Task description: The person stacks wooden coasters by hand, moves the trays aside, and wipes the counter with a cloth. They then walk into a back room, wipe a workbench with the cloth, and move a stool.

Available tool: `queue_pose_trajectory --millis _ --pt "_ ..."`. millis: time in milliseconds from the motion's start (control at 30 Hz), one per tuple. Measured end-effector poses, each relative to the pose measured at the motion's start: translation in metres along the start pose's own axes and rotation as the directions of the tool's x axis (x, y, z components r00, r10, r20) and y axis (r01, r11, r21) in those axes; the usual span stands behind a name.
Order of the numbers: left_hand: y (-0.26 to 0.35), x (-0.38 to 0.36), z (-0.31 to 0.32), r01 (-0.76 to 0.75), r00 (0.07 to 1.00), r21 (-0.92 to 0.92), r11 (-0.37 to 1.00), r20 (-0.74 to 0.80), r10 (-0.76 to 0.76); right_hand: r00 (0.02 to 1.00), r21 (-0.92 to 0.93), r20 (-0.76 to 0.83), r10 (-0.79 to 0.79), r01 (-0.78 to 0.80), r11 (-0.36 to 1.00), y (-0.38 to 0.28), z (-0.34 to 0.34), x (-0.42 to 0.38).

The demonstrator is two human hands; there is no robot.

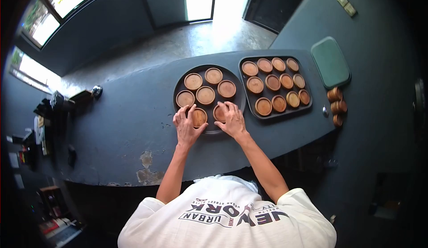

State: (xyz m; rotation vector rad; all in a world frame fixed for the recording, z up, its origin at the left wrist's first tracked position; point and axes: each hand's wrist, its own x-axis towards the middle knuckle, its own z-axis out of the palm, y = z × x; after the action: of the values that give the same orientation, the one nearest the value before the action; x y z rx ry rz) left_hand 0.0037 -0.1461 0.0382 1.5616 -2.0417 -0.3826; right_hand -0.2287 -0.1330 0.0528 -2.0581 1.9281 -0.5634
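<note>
On a round black tray [178, 79] lie several round wooden coasters with raised rims. My left hand [188, 126] curls around the front-left coaster [199, 117], its thumb at the near right edge and its fingers at the far left. Just to the right, my right hand [232, 120] has its fingers over the front-right coaster [218, 113], hiding much of it. Behind my hands sit other coasters, among them a middle one [205, 95] and one at the back [213, 76].
A rectangular black tray [276, 113] beside the round one carries rows of coasters. Farther right are a green lid-like slab [330, 62], stacked coasters [338, 107] and a small shiny object [325, 110]. The grey counter [120, 114] has chipped paint near its front edge.
</note>
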Motion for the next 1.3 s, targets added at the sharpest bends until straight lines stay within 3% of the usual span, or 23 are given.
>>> queue_pose_trajectory --millis 67,167,233,300,400,500,533,633,767,833,967,1033,1100,1233,1300 --pt "0.002 -0.005 0.001 0.010 0.999 0.018 1.000 0.039 -0.011 0.997 0.017 0.076 -0.005 0.004 1.000 0.006 0.012 0.009" --pt "0.003 -0.018 0.014 0.125 0.992 0.015 0.992 -0.003 -0.125 0.996 0.130 -0.056 -0.067 0.074 0.989 -0.005 0.000 0.005" --pt "0.015 -0.021 0.017 0.155 0.982 -0.003 0.988 -0.112 -0.154 0.981 0.239 -0.016 -0.191 0.189 0.952 -0.017 -0.012 0.009" --pt "0.026 -0.024 0.011 0.223 0.972 0.063 0.973 -0.089 -0.217 0.941 0.265 0.028 -0.337 0.318 0.910 -0.021 -0.007 0.015" --pt "0.027 -0.028 0.005 0.344 0.929 -0.092 0.935 -0.112 -0.353 0.900 0.264 0.089 -0.427 0.392 0.881 -0.027 0.015 0.027" --pt "0.003 -0.040 0.000 0.326 0.860 -0.296 0.898 -0.302 -0.411 0.854 0.155 0.197 -0.482 0.458 0.875 -0.038 0.028 0.041" --pt "0.004 -0.043 -0.004 0.368 0.819 -0.252 0.895 -0.368 -0.440 0.851 0.118 0.186 -0.491 0.477 0.871 -0.042 0.033 0.042" --pt "-0.007 -0.038 -0.020 0.470 0.775 -0.283 0.836 -0.321 -0.544 0.841 0.096 0.296 -0.453 0.445 0.890 -0.048 0.038 0.046" --pt "-0.035 -0.004 -0.029 0.293 0.925 -0.249 0.923 -0.169 -0.340 0.832 0.045 0.346 -0.433 0.447 0.894 -0.051 0.040 0.049" --pt "-0.037 0.025 -0.036 0.146 0.980 -0.241 0.959 -0.097 -0.174 0.857 0.133 0.259 -0.446 0.425 0.895 -0.039 0.031 0.050" --pt "-0.043 0.065 -0.038 -0.114 0.981 0.067 0.991 0.166 0.102 0.933 0.155 0.103 -0.346 0.328 0.932 -0.021 0.008 0.062" --pt "-0.054 0.078 -0.030 -0.132 0.953 0.105 0.986 0.288 0.097 0.941 0.140 0.042 -0.334 0.326 0.935 -0.011 0.007 0.083" --pt "-0.060 0.088 -0.022 -0.142 0.927 0.099 0.985 0.363 0.097 0.950 0.090 0.085 -0.300 0.293 0.952 -0.007 0.011 0.106" --pt "-0.056 0.089 -0.013 -0.073 0.952 0.148 0.986 0.305 0.024 0.956 0.001 0.121 -0.268 0.270 0.963 -0.010 0.034 0.118" --pt "-0.057 0.085 -0.014 -0.052 0.972 0.077 0.996 0.233 0.033 0.955 -0.107 0.135 -0.264 0.279 0.954 -0.016 0.042 0.115"
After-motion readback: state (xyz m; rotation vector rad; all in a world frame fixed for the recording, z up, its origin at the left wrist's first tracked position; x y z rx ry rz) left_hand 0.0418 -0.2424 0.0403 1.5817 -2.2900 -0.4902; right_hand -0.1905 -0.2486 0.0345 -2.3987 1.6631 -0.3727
